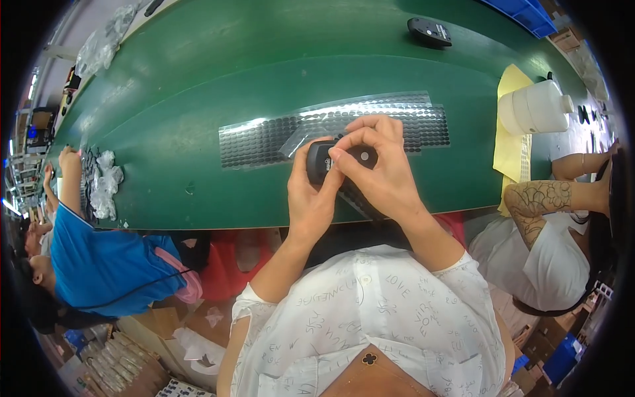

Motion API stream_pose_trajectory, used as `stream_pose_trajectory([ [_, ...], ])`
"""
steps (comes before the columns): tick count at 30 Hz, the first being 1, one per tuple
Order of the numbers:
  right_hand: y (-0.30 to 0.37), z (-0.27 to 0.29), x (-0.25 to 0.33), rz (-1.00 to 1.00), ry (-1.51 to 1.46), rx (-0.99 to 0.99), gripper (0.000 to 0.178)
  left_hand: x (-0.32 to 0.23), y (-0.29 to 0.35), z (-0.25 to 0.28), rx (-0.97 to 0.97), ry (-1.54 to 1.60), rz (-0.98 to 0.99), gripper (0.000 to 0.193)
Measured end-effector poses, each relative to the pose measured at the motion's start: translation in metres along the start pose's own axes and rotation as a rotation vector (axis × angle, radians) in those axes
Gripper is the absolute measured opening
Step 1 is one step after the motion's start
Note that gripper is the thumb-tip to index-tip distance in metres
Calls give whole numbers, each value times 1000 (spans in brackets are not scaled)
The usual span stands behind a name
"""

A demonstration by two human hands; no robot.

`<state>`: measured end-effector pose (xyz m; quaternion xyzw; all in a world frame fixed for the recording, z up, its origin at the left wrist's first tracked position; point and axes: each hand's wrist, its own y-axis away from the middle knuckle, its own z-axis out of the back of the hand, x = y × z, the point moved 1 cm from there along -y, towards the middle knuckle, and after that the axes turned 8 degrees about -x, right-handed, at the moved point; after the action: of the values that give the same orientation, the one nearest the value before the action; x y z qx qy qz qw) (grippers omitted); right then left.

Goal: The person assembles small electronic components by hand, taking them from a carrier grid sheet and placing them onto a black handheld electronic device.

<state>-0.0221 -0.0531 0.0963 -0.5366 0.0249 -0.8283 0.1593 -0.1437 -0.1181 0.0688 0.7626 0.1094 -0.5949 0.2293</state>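
In the head view, the person's left hand (311, 192) gripped a small black plastic computer mouse (331, 162) turned underside up, thumb along its near side and fingers curled behind it. The mouse was held just above the near edge of the long green conveyor table (198, 86), in front of the person's white printed shirt. The right hand (380, 165) lay over the mouse from the right, its fingers bent together and the fingertips (354, 132) pressed down on the top of the mouse's base; whether they pinched anything small could not be told. Just behind both hands lay clear plastic sheets covered with rows of small dark round pads (278, 135), flat on the table. Further back, well apart, a second black mouse (430, 32) rested on the table. To the right stood a white plastic dispenser bottle (536, 106) on a yellow cloth (509, 159). A co-worker in a blue shirt (99, 258) sat at the left beside crumpled clear plastic bags (106, 182), and another co-worker's arm (539, 198) rested at the right.
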Motion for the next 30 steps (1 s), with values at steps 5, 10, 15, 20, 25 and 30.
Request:
stream_pose_trajectory([
  [5, -3, 1, 1, -4, 2, 5, 14, 0, 0, -2, 17, -63, -59, 35],
  [10, -3, 1, -1, -22, -31, 14, 14, 0, 0, -1, 29, -86, -87, 35],
  [15, -4, 0, -3, -18, -36, 21, 14, 0, 0, -2, 25, -94, -102, 36],
  [20, -4, 0, -1, 0, -24, 19, 14, 0, 0, -2, 35, -114, -122, 37],
  [25, -4, -1, 0, 14, -24, 2, 14, -2, 1, -2, 29, -166, -149, 37],
  [30, -3, -2, 0, 41, -11, -17, 13, -2, 2, -3, 19, -181, -167, 37],
])
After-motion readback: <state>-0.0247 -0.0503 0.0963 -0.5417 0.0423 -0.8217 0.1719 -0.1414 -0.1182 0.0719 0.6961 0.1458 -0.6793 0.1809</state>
